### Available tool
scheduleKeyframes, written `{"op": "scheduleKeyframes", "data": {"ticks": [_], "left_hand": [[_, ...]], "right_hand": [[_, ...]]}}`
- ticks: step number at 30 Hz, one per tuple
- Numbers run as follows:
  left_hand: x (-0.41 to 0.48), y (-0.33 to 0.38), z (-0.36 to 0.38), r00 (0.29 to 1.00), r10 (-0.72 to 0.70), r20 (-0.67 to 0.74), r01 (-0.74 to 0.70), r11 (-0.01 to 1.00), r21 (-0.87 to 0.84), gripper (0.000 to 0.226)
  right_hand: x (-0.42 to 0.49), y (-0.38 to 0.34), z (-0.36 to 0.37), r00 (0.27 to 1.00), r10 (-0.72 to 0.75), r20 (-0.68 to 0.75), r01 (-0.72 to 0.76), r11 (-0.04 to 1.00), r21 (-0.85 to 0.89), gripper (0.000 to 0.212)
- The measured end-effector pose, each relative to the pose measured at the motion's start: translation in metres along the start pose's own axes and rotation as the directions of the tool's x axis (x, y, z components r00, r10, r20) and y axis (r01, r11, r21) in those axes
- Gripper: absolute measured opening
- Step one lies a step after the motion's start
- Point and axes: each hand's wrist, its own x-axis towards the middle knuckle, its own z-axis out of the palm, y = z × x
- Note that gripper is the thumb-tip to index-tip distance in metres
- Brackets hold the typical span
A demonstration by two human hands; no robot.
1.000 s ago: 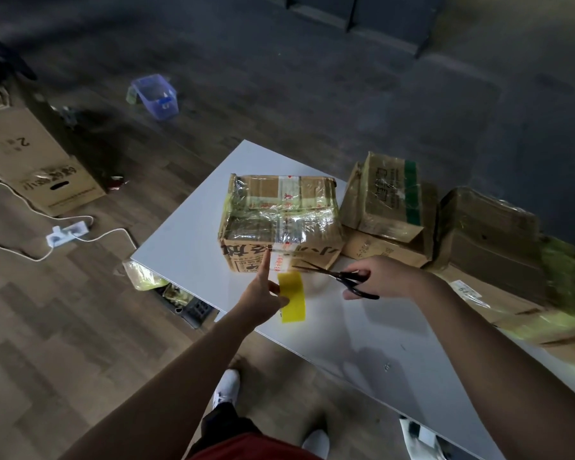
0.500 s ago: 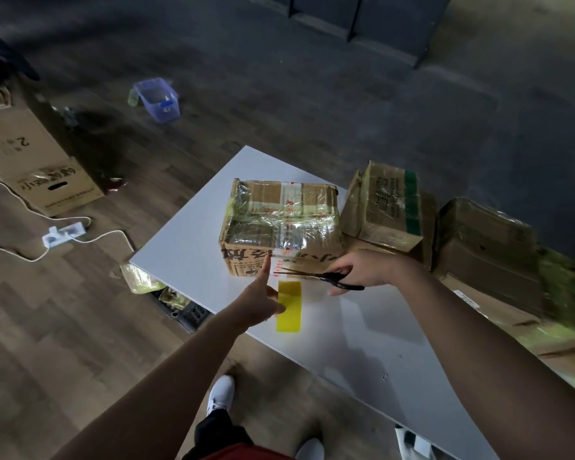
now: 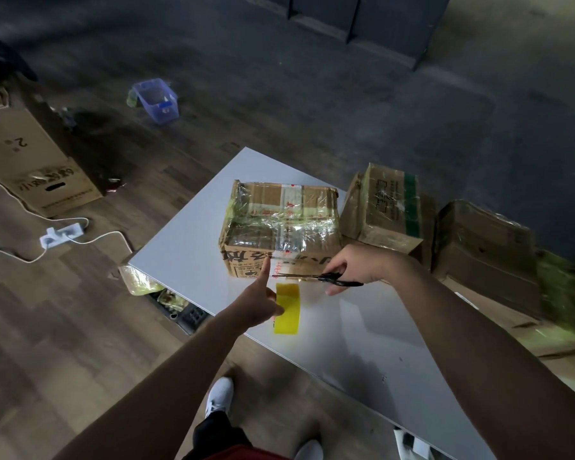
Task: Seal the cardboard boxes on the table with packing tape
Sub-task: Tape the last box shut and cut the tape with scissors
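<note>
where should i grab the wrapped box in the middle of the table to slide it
Probably take the wrapped box by its left end, from the left over bare table. Another box crowds its right end, and the left hand with tape roll and right hand with scissors occupy its near face.

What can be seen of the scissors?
The scissors have black handles and slim metal blades. The right hand grips the handles. The blades lie roughly level, pointing left along the front of the taped cardboard box, tips near the left hand, above the yellow tape roll. Whether they touch tape is unclear.
</note>
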Motion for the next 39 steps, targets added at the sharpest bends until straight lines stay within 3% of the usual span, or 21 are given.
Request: {"op": "scheduleKeyframes", "data": {"ticks": [13,16,20,23,26,30,35,39], "left_hand": [[0.007,0.0,-0.003,1.0,-0.004,-0.006,0.005,0.997,0.079,0.115],[0.011,-0.004,-0.002,1.0,0.003,-0.023,0.001,0.986,0.166,0.117],[0.016,-0.007,0.0,0.999,-0.013,-0.032,0.018,0.989,0.148,0.115],[0.019,-0.006,0.008,0.996,-0.09,-0.019,0.092,0.982,0.164,0.101],[0.022,-0.003,0.019,0.995,-0.096,-0.03,0.1,0.972,0.212,0.064],[0.024,0.001,0.038,0.993,-0.11,0.038,0.109,0.994,0.01,0.033],[0.029,0.002,0.083,0.975,-0.17,0.146,0.206,0.937,-0.284,0.026],[0.034,-0.003,0.116,0.941,-0.265,0.209,0.33,0.85,-0.411,0.027]], "right_hand": [[-0.002,0.001,0.002,1.0,0.008,-0.026,-0.01,0.997,-0.08,0.029],[-0.003,0.006,0.006,1.0,0.003,-0.023,-0.005,0.994,-0.109,0.034],[-0.01,0.018,0.018,0.999,0.016,-0.041,-0.018,0.998,-0.06,0.041],[-0.021,0.034,0.028,0.993,0.063,-0.103,-0.059,0.997,0.039,0.042],[-0.035,0.052,0.036,0.983,0.144,-0.115,-0.131,0.985,0.116,0.037],[-0.05,0.076,0.057,0.962,0.239,-0.13,-0.213,0.959,0.185,0.044],[-0.065,0.109,0.105,0.87,0.399,-0.291,-0.348,0.913,0.212,0.031],[-0.065,0.123,0.153,0.787,0.501,-0.36,-0.489,0.862,0.13,0.037]]}}
